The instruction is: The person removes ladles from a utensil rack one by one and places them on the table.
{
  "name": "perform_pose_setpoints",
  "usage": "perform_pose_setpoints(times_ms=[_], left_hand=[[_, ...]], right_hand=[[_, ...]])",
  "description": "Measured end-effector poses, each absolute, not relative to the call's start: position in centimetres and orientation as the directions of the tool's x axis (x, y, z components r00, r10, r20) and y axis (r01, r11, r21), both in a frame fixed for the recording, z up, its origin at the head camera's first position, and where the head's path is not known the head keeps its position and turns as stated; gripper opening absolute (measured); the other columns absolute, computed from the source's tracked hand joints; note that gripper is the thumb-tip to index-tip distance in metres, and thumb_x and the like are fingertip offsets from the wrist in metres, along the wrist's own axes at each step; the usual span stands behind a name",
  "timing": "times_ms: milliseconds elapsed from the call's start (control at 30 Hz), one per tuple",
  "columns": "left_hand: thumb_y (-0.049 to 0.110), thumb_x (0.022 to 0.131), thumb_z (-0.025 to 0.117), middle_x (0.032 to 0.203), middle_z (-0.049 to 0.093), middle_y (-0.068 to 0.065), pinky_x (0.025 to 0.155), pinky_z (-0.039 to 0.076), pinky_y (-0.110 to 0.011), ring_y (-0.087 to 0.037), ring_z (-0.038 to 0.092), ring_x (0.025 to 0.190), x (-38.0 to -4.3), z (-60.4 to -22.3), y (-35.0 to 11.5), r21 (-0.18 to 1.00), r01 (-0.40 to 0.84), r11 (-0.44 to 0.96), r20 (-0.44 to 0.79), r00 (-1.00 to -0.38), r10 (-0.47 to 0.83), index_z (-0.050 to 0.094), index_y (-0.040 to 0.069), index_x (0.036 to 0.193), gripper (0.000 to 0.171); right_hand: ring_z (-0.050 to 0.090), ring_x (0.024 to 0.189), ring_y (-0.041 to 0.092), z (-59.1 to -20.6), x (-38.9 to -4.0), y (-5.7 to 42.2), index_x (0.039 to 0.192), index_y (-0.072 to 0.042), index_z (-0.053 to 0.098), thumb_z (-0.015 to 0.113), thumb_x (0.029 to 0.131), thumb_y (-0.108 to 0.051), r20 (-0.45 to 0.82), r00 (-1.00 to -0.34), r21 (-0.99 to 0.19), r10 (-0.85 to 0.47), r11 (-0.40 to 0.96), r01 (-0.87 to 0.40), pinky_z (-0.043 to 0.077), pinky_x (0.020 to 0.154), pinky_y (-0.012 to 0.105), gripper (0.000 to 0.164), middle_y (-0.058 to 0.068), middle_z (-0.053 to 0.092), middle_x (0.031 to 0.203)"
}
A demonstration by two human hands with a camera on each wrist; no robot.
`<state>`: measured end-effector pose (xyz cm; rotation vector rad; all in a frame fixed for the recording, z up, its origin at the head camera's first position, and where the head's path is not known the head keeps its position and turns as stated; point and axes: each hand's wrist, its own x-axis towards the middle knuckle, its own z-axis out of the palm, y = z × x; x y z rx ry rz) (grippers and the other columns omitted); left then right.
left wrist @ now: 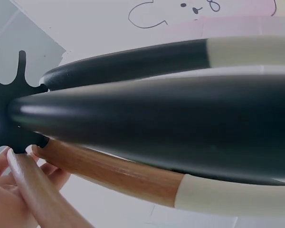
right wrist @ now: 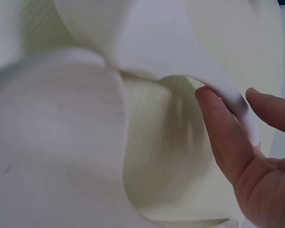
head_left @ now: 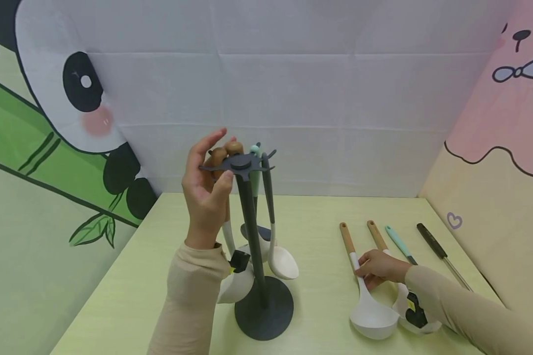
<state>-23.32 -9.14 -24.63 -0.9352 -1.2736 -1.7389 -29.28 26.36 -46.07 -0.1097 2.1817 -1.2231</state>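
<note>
A dark utensil stand (head_left: 249,217) rises from a round base, with several utensils hanging from its hooked top. My left hand (head_left: 206,197) grips that top, its thumb at the front edge and its fingers behind two wooden handle ends. In the left wrist view, the hand (left wrist: 14,194) sits beside the hooks and a wooden handle (left wrist: 114,175). On the table at right lies a white ladle (head_left: 373,315) with a wooden handle end. My right hand (head_left: 379,268) pinches its white neck, thumb and fingers on opposite sides. The right wrist view shows the ladle's bowl (right wrist: 147,38) close by.
Right of the held ladle lies another wooden-handled white utensil (head_left: 419,323), partly under my right forearm. Beyond it are a mint handle (head_left: 399,243) and a black handle (head_left: 432,240) on a metal shaft. A white spoon (head_left: 284,263) hangs from the stand. Patterned cloth walls enclose the table.
</note>
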Motion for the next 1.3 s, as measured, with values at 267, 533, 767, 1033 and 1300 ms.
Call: perform_pose_setpoints(times_ms=[267, 533, 767, 1033, 1300], left_hand=[[0.014, 0.080, 0.057, 0.103, 0.067, -0.010, 0.117, 0.026, -0.049, -0.028, 0.063, 0.112, -22.9, -24.8, -8.6, 0.352, 0.930, -0.103, 0.909, -0.366, -0.201, 0.042, -0.009, 0.136, 0.062], [0.043, 0.079, 0.077, 0.146, 0.041, -0.021, 0.112, 0.031, -0.051, -0.030, 0.052, 0.118, -22.2, -24.6, -7.1, 0.270, 0.897, 0.351, 0.950, -0.187, -0.252, 0.033, -0.018, 0.136, 0.095], [0.030, 0.078, 0.082, 0.125, 0.056, -0.017, 0.102, 0.044, -0.039, -0.034, 0.064, 0.102, -22.3, -24.4, -6.4, 0.288, 0.920, 0.264, 0.925, -0.196, -0.325, 0.037, -0.018, 0.137, 0.089], [0.009, 0.073, 0.073, 0.095, 0.064, -0.028, 0.112, 0.033, -0.053, -0.031, 0.070, 0.098, -22.7, -24.0, -6.8, 0.219, 0.920, 0.324, 0.938, -0.107, -0.331, 0.044, -0.022, 0.128, 0.069], [0.009, 0.073, 0.070, 0.096, 0.067, -0.025, 0.099, 0.050, -0.045, -0.029, 0.071, 0.090, -22.9, -24.2, -6.8, 0.210, 0.887, 0.410, 0.944, -0.074, -0.322, 0.049, -0.020, 0.128, 0.066]], right_hand=[[0.069, 0.082, 0.026, -45.1, -29.0, 26.6, 0.131, 0.020, 0.038, 0.064, 0.094, -0.008, -0.495, -0.780, -0.789, -0.383, 0.573, 0.220, 0.060, 0.073, 0.038, 0.053, 0.018, 0.064, 0.100], [0.065, 0.103, 0.036, -43.1, -28.3, 27.5, 0.141, 0.017, 0.028, 0.065, 0.095, -0.019, -0.493, -0.762, -0.765, -0.419, 0.626, 0.151, 0.055, 0.087, 0.048, 0.070, 0.024, 0.060, 0.119], [0.056, 0.115, 0.049, -40.5, -27.0, 26.6, 0.143, 0.015, 0.031, 0.067, 0.094, -0.025, -0.354, -0.800, -0.699, -0.485, 0.705, -0.118, 0.049, 0.092, 0.058, 0.073, 0.034, 0.050, 0.130], [0.058, 0.117, 0.042, -37.0, -25.0, 22.1, 0.139, 0.004, 0.046, 0.063, 0.098, -0.022, 0.023, -0.745, -0.749, -0.667, 0.482, -0.455, 0.052, 0.093, 0.048, 0.052, 0.023, 0.057, 0.130], [0.060, 0.119, 0.034, -35.5, -23.2, 16.5, 0.137, 0.001, 0.050, 0.060, 0.099, -0.012, 0.290, -0.674, -0.770, -0.680, 0.252, -0.586, 0.051, 0.096, 0.049, 0.041, 0.018, 0.059, 0.131]])
